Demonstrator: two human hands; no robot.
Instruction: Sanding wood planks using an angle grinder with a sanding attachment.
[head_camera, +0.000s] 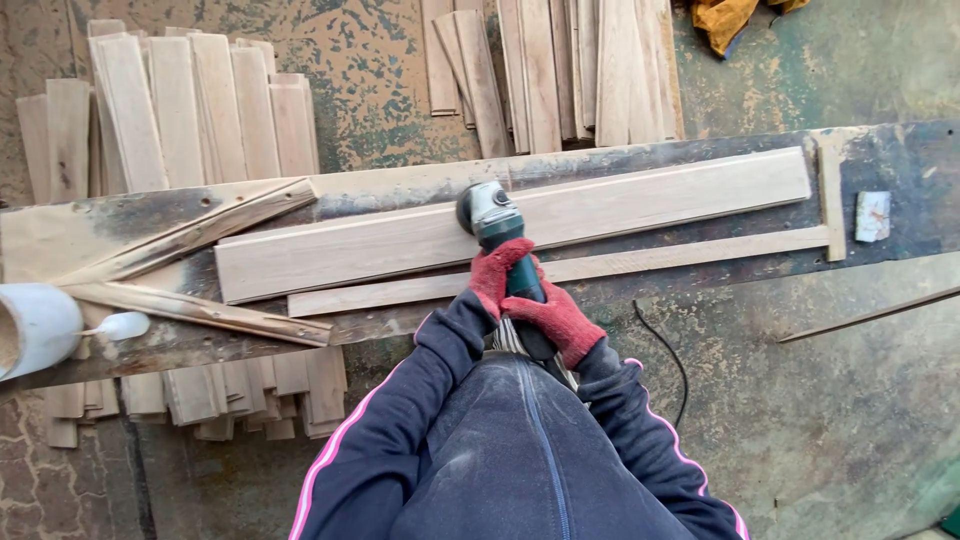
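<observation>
A long pale wooden plank (650, 196) lies lengthwise on a dusty, worn workbench (900, 160). A green and grey angle grinder (494, 216) rests with its disc on the plank near the middle. My left hand (497, 274), in a red knit glove, grips the grinder body. My right hand (556, 318), also in a red glove, holds the grinder's rear handle just behind. A thin wooden strip (690, 255) lies along the plank's near edge. The black cord (668, 360) trails down to the right.
Stacks of short planks lie on the floor beyond the bench (190, 100), (560, 70) and under it (250, 385). Rough splintered strips (190, 240) lie at the bench's left. A white bucket (35, 328) sits at the left edge. A small white block (872, 216) sits far right.
</observation>
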